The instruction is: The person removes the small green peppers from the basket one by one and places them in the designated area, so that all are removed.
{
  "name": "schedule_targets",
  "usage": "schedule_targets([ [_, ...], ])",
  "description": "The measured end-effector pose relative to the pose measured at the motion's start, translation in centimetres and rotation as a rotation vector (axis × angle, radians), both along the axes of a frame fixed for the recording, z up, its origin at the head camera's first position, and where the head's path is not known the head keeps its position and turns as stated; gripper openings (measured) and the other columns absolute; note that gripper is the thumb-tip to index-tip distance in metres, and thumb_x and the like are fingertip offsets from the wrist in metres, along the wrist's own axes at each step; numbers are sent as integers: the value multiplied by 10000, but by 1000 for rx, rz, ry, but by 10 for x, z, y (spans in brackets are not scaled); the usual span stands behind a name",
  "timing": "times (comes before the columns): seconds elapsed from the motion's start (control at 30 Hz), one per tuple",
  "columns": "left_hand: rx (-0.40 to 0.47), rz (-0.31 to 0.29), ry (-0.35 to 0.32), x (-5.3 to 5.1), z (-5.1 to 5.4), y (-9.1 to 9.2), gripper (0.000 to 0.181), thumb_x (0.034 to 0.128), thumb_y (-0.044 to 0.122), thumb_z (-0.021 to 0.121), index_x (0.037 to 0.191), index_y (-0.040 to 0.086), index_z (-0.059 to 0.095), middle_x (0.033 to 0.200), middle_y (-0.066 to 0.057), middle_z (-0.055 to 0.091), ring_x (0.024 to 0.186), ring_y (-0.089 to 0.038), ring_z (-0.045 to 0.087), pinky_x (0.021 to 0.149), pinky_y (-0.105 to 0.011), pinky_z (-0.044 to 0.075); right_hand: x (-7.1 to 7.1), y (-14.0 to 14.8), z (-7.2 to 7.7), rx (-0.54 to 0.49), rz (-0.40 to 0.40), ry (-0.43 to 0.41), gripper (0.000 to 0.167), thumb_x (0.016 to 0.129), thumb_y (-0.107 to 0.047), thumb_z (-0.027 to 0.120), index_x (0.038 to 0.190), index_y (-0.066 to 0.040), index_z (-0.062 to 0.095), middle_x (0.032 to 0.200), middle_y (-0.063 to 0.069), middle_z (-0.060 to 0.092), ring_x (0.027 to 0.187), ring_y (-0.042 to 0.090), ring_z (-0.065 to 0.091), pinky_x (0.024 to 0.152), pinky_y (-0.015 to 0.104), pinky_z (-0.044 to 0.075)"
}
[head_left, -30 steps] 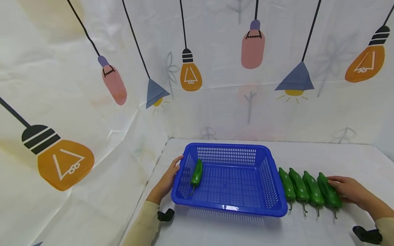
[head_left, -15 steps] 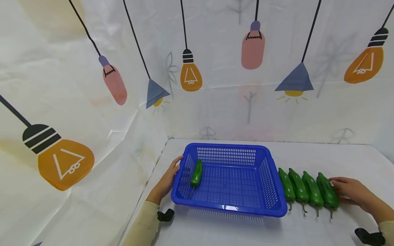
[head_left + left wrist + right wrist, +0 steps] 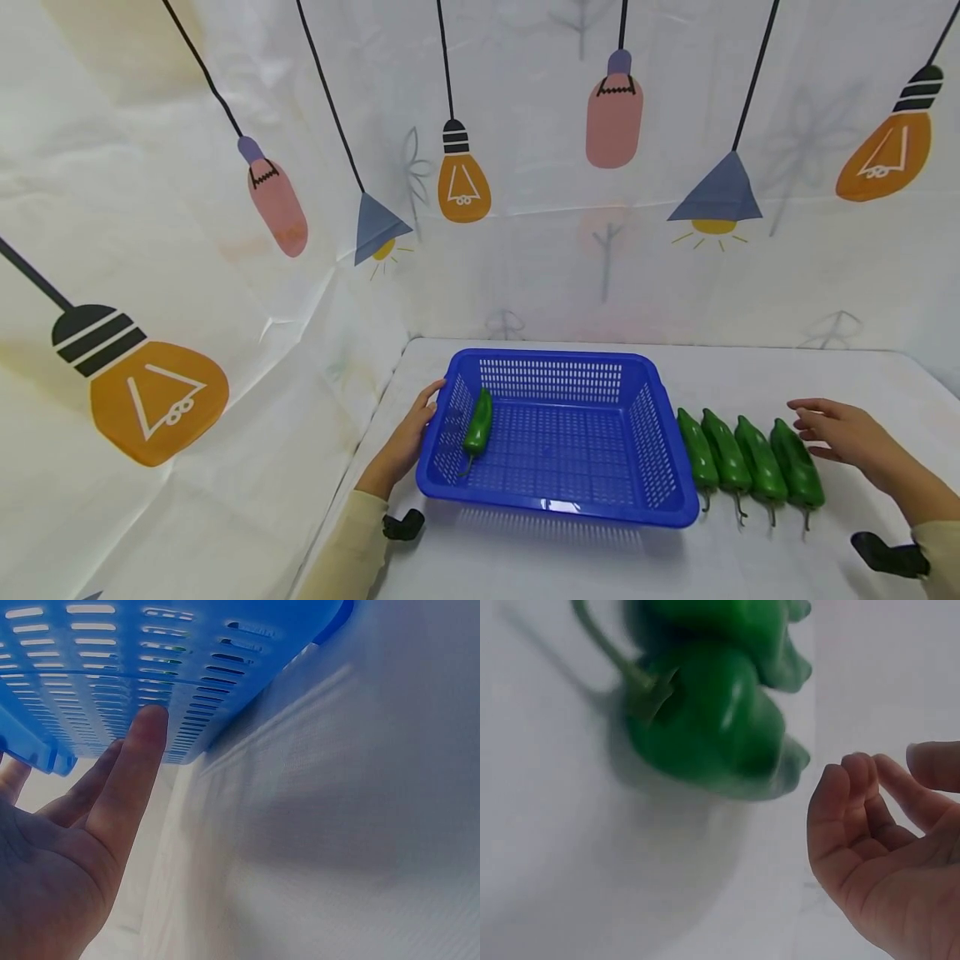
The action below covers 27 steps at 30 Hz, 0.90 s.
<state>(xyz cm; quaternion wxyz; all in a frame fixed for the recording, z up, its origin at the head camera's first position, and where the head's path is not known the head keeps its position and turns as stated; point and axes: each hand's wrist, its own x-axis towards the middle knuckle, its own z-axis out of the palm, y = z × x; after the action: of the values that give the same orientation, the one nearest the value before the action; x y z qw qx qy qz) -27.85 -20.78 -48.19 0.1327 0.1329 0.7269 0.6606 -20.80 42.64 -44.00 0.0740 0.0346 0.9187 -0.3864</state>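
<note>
My left hand [image 3: 405, 437] rests on the outside of the left wall of the blue plastic basket [image 3: 558, 510]. In the left wrist view, fairly straight fingers [image 3: 139, 761] lie against the slotted wall [image 3: 97, 697]. Inside the basket, at its left side, lies one green pepper [image 3: 479, 425]. Right of the basket several green peppers stand in a row, stems towards me. Just beyond the row's rightmost pepper [image 3: 797, 462] hovers my right hand [image 3: 847, 433]. Its fingers bend loosely around nothing, and the right wrist view shows a gap between them and the pepper [image 3: 709, 724].
A white cloth covers the table [image 3: 570, 567]. Behind and to the left hangs a white sheet [image 3: 525, 275] printed with lamps. The basket's right rim sits very close to the leftmost pepper [image 3: 697, 450] in the row.
The rightmost pepper has shifted slightly left, nearer its neighbours. My right hand has let go of it and moved up and away. The left hand and basket have stayed put.
</note>
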Motion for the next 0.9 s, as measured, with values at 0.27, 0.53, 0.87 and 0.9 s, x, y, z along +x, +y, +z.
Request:
schedule_targets([
  [0.27,10,-12,-5,0,0,0,486,1119,305,242,1601,257,203,1557,-186,338,1219,-331,517,951,-367,461,-1,-20,9,-22,41,75,517,1110,-213,304,1401,212,345,1256,440,508,1002,324,659,753,344,580],
  [0.53,-1,-26,26,-1,1,-2,493,1120,287,220,1608,229,187,1592,-204,281,1279,-363,491,993,-394,450,-9,-42,19,-67,74,109,534,1112,-245,356,1422,190,356,1290,434,511,1050,384,654,766,335,578],
  [0.87,26,-19,-7,0,1,0,507,1112,313,270,1605,228,196,1523,-218,369,1157,-293,553,902,-346,486,-20,-76,32,-96,111,130,535,1114,-262,371,1438,165,372,1320,415,512,1141,489,599,817,399,572],
  [0.9,31,-19,-12,0,1,0,506,1111,309,270,1605,225,196,1510,-224,381,1135,-284,559,889,-346,489,-21,-78,34,-94,115,131,538,1115,-267,370,1442,161,371,1327,415,508,1147,493,596,820,402,571],
])
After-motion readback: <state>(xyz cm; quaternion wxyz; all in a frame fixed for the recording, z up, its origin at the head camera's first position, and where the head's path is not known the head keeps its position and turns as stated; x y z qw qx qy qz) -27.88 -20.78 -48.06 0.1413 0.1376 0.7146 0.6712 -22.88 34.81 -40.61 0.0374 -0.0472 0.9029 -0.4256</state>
